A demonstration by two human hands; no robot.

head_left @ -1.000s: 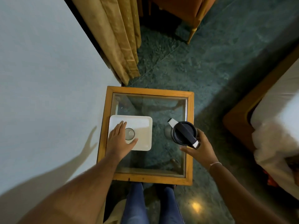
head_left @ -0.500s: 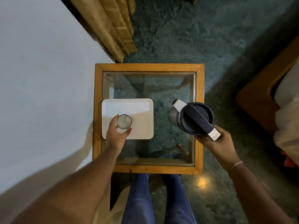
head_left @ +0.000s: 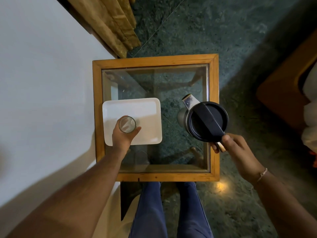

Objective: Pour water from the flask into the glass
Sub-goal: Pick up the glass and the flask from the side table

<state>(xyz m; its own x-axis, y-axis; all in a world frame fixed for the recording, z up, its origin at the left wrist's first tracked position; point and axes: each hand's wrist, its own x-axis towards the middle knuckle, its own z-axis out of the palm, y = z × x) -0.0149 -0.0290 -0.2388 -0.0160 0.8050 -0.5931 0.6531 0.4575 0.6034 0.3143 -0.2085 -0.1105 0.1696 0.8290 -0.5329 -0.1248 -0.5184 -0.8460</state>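
A clear glass (head_left: 127, 124) stands upright over the white rectangular tray (head_left: 145, 114), seen from straight above. My left hand (head_left: 122, 136) is wrapped around its near side. To the right, a steel flask (head_left: 205, 121) with a black lid and spout pointing to the far left is held above the glass table top. My right hand (head_left: 235, 148) grips the flask's handle at its near right end. The flask looks upright and its lid is on. Whether the glass rests on the tray or is lifted, I cannot tell.
The small table (head_left: 155, 61) has a wooden frame and a see-through glass top. A pale wall runs along the left, with a tan curtain (head_left: 109, 24) at the far left. A wooden bed frame (head_left: 283, 93) stands to the right. My legs are below the table's near edge.
My left hand has closed around the glass after lying flat beside it. My right hand has lifted the flask nearer to the camera. The view has tilted down over the table.
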